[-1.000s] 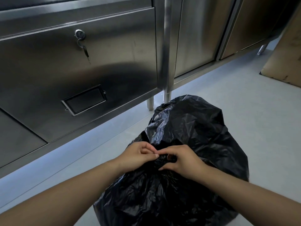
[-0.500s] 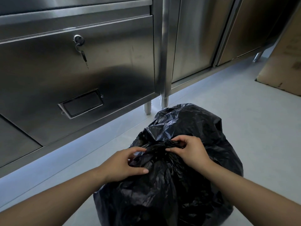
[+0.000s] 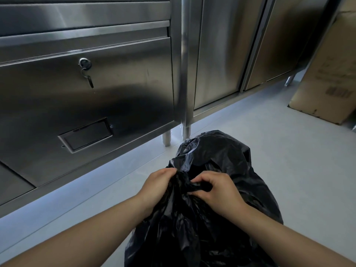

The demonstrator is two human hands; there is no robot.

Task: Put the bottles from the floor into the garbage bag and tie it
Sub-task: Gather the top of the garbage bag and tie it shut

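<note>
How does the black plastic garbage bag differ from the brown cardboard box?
The black plastic garbage bag is crumpled and glossy; the brown cardboard box is flat-sided and matte. The left hand and right hand grip the bag's gathered top; no hand touches the box. Both stand on the pale floor.

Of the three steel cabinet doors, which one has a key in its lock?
The left door, with the recessed handle: a key hangs from its lock. The middle door and the right door show no lock.
</note>
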